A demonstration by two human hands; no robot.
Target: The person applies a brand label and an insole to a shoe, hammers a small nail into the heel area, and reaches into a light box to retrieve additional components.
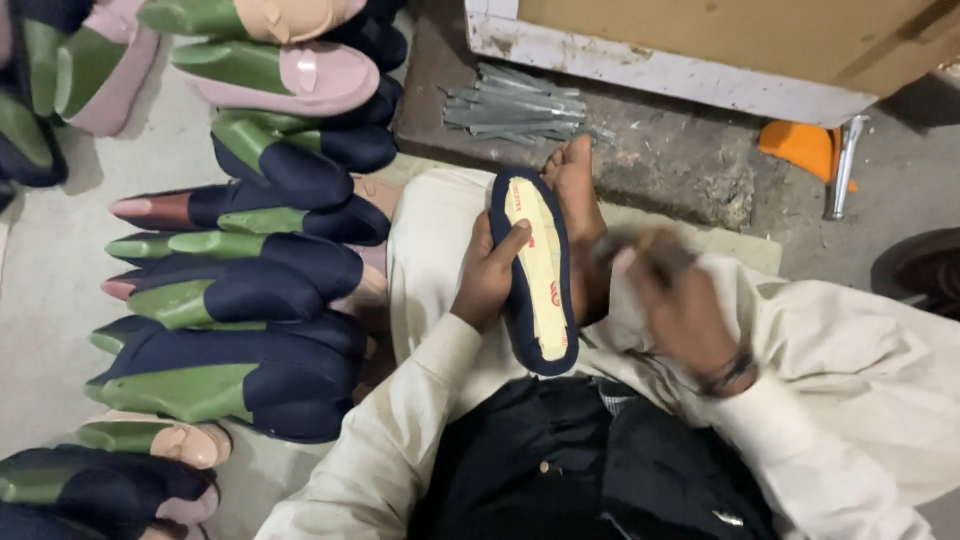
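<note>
Concrete floor [60, 250]; navy shoes on green lasts [240, 290] crowded left of lap. Cardboard box [700, 30] beyond. Left hand [487, 275] clamped around navy shoe [535, 270], yellowish insole up, over lap. Right hand [675, 300] blurred, grip unclear.

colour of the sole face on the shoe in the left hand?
Pale yellow, edged in navy fabric, on the shoe in the left hand; head view.

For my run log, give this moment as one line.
left hand: holds navy shoe sole-up | right hand: blurred beside it | lasted shoes: left
</note>
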